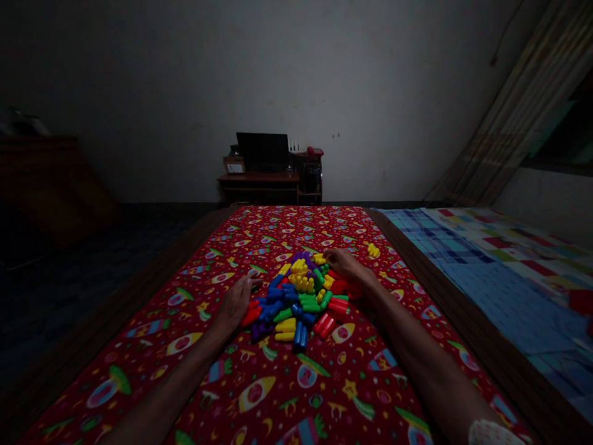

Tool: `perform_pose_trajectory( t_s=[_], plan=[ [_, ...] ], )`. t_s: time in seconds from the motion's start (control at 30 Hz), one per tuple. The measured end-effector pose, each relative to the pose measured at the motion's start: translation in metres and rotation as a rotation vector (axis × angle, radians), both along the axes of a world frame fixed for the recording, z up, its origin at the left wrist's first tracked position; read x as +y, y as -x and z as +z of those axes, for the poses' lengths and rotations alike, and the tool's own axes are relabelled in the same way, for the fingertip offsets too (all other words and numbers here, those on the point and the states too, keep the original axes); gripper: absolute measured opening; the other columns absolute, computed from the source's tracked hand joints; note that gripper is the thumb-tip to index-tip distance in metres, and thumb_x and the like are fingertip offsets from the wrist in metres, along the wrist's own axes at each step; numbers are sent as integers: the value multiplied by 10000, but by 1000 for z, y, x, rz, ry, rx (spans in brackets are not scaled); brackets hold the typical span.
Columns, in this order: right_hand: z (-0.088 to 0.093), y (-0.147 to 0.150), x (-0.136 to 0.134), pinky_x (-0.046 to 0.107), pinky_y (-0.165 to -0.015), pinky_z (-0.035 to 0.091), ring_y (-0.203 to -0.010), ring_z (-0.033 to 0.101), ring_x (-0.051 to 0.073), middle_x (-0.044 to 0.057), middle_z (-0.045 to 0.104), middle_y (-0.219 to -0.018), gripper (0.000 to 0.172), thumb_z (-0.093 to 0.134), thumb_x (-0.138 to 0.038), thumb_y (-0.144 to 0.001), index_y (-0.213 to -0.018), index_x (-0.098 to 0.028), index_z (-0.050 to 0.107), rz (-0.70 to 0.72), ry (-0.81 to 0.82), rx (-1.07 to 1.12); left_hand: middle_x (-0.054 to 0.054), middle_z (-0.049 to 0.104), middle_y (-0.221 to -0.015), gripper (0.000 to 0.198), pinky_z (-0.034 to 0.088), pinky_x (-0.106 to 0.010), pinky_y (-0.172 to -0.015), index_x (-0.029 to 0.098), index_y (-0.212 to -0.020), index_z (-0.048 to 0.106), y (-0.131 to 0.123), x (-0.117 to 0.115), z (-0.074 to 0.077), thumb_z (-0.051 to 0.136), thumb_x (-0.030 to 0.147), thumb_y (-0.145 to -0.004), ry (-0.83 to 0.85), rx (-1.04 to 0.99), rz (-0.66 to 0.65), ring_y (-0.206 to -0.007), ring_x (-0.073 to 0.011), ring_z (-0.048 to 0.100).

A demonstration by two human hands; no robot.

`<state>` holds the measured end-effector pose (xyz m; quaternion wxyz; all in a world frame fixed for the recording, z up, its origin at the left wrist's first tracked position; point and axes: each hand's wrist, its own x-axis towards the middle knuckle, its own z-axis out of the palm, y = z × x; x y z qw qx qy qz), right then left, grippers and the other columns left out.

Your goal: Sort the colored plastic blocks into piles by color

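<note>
A heap of plastic toy blocks (309, 301) in blue, yellow, green, red and purple lies on the red printed cloth (259, 377). My left hand (235, 303) rests at the heap's left side, fingers stretched out, beside a red block (251, 313). At the far right of the heap, my right hand (345, 264) has its fingers closed at the end of a yellow block (319, 259); the fingertips are partly hidden. Under that wrist lie red blocks (340, 287). One yellow block (373, 250) sits apart, to the right of my right hand.
Beyond the cloth's far edge, a low desk (259, 177) holds a dark monitor (262, 151). To the right lies bedding with a blue sheet (482, 284). A wooden cabinet (50, 185) stands at the left, and a curtain (500, 117) hangs at the right.
</note>
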<state>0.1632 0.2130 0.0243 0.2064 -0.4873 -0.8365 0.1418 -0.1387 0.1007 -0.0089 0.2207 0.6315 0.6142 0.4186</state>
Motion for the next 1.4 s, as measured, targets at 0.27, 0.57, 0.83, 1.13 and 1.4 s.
perform_pose_trajectory(
  t_s=[0.27,0.57,0.83,1.13,1.4],
  plan=[
    [15,-53,-3,242,-702,420,-861,655,201,118,730,-959,312,470,-298,-918,-1063,-142,698,-530,-123,-34,-171,642,-1225,666,494,-488,-960,139,-1057,655,3,5,-6,237,624,-872,11,-19,1,-1120,-306,619],
    [34,-65,-13,262,-773,440,-942,658,215,128,727,-1028,336,474,-234,-896,-1131,-132,691,-516,-161,-69,-165,658,-1196,682,510,-467,-939,143,-1077,654,5,5,-10,245,647,-867,9,-42,-2,-1135,-302,607],
    [53,-8,-40,200,-543,324,-662,600,128,56,734,-814,221,582,-233,-811,-903,-145,763,174,121,-353,-160,675,-1157,692,481,-483,-975,135,-1147,618,4,3,-7,267,661,-868,-3,-41,-18,-1124,-296,616],
    [46,14,-62,230,-554,322,-719,616,171,115,720,-869,249,649,-340,-780,-916,-157,747,151,33,-515,-181,622,-1259,726,529,-477,-906,143,-997,677,6,6,-12,262,718,-836,7,-70,-8,-1096,-311,629],
    [43,-42,-15,222,-584,354,-668,598,142,49,700,-757,238,594,-317,-829,-820,-119,725,-224,20,-44,-166,614,-1278,716,509,-472,-943,153,-992,683,9,9,-16,273,720,-838,-6,-61,-13,-1159,-314,590]
  ],
)
